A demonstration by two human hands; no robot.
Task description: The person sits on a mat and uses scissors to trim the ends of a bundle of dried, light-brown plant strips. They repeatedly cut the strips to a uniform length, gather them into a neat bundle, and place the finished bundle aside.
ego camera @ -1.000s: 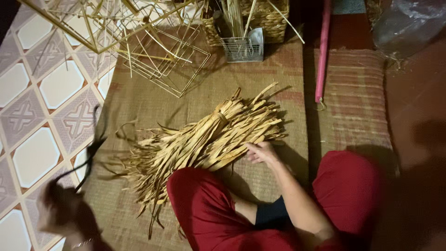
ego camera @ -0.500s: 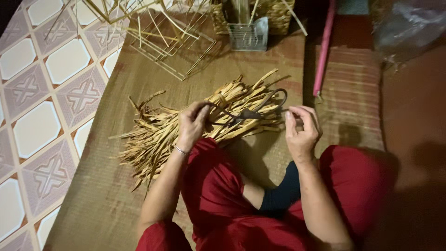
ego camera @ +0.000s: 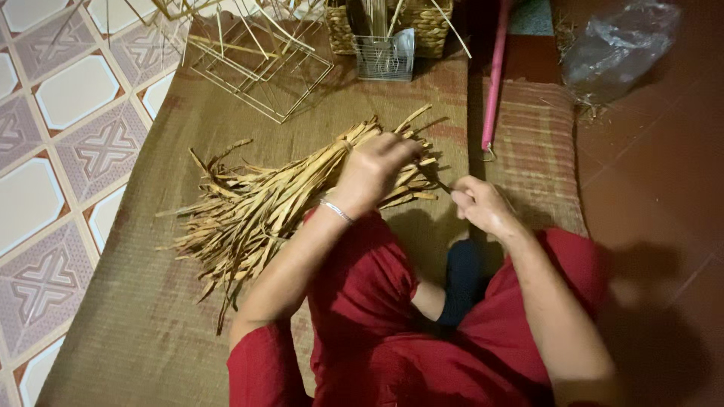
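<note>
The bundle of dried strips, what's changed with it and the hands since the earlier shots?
The left hand swung in from the tiled side onto the bundle of dried strips. The right hand lifted off the bundle toward its right edge, pinching a thin strand drawn from it. The bundle, wire frame and pink stick kept their places.

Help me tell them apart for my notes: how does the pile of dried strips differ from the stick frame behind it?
The pile of dried strips lies flat and loose on the woven mat; the stick frame is a rigid, open box shape. The strips are broad, curled and brownish; the frame's sticks are thin, straight and paler. The left hand rests on the strips, with the right hand beside them; nothing touches the frame. Both sit on the mat and look like dried plant material.
</note>
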